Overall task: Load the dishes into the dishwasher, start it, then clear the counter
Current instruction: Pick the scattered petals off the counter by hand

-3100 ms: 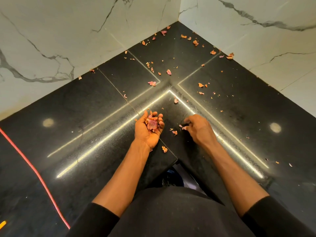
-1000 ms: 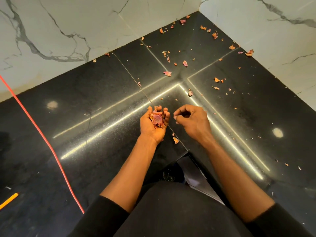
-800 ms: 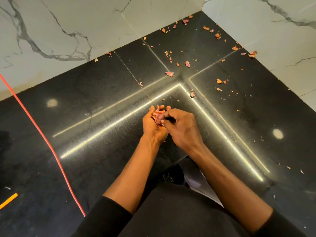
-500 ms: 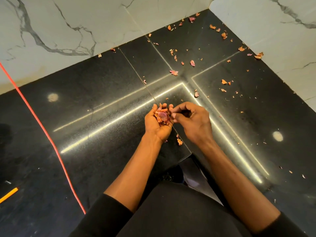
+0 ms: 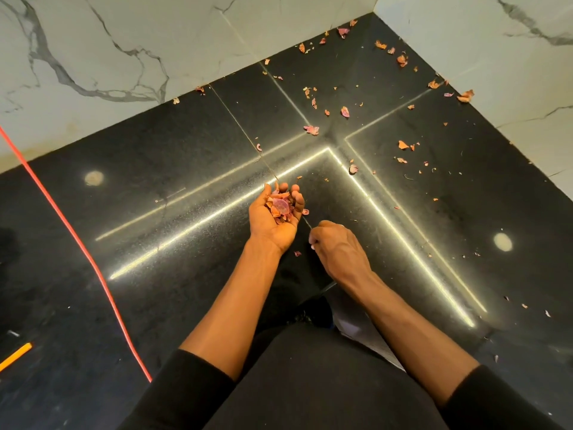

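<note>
From my remote station, I see the person's left hand [image 5: 273,225] turned palm up over the black stone desk [image 5: 173,305], fingers cupped round a small heap of dry reddish-purple peels [image 5: 280,207]. The right hand [image 5: 339,248] hangs just beside it, nearer the body, knuckles up and fingers curled down toward the desk. The two hands are apart, not touching. The right fingertips are hidden from me, so I cannot tell whether they pinch anything.

A single scrap [image 5: 297,253] lies on the desk between the left wrist and the right hand. Black sleeves [image 5: 192,383] cover both arms above the forearm.

Beyond the hands, more loose peels [image 5: 311,129] are strewn across the desk's inner corner, thickest toward the back where the two white marble walls [image 5: 124,41] meet. Bright strip reflections cross the polished stone in an L.

At far left a red cable [image 5: 93,265] runs across the desk from the wall toward the near edge, and a yellow stick [image 5: 15,356], possibly a pencil, lies well apart at the lower left.
</note>
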